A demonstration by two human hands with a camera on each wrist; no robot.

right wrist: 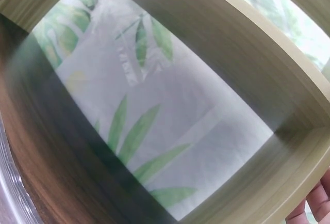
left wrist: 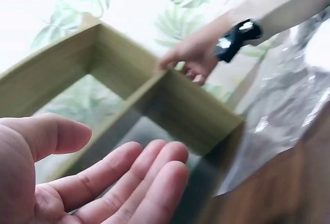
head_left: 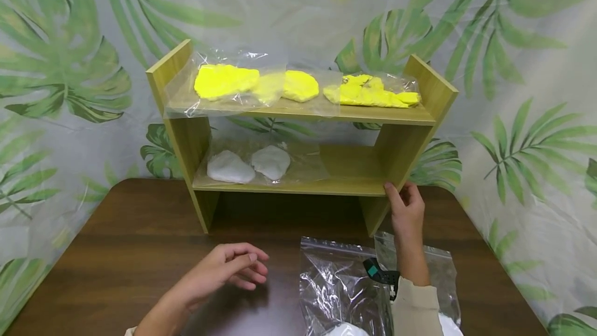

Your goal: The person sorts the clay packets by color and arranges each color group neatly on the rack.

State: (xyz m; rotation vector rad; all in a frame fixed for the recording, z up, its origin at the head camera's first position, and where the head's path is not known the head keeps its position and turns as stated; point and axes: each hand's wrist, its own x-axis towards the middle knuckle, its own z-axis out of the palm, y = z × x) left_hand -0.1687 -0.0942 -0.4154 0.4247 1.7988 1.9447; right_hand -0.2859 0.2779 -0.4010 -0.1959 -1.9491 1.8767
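A two-tier wooden shelf [head_left: 354,170] stands on the table. My right hand [head_left: 408,214] grips the front edge of its right side panel at the lower board, thumb on the front and fingers curled at the outer side. In the right wrist view only some fingers [right wrist: 317,201] show at the corner. My left hand [head_left: 228,268] hovers over the table before the shelf, fingers loosely bent, holding nothing. Clear bags with yellow lumps [head_left: 226,81] lie along the top board. On the lower board a clear bag holds white lumps [head_left: 270,162].
Clear zip bags [head_left: 340,279] with white contents [head_left: 347,330] lie on the dark wooden table [head_left: 112,253] at the front right, partly under my right forearm. A leaf-patterned cloth [head_left: 289,9] hangs behind the shelf and along the sides.
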